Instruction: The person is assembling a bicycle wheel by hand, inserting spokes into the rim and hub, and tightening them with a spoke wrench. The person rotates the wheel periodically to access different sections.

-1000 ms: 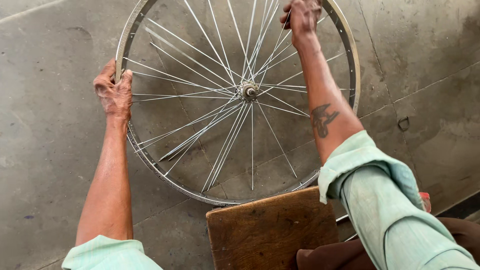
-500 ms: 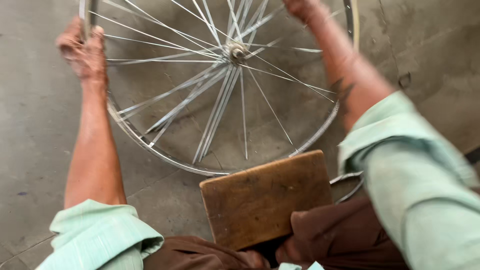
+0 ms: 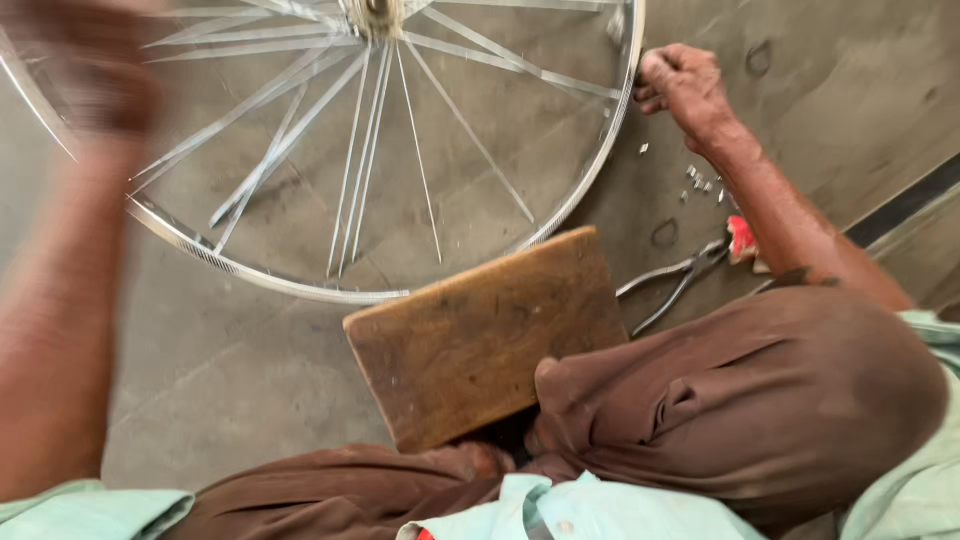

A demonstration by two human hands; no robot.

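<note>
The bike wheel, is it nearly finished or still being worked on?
Still being worked on, it seems. Already there: many spokes run from the hub to the wheel rim. In hand: the right hand touches the rim's edge, and the blurred left hand is at the far side. Left over: small metal bits and pliers lie unused on the floor.

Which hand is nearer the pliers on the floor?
Right. The right hand grips the wheel rim just above the pliers, near the small metal bits. The left hand, blurred, is at the rim's far side.
</note>
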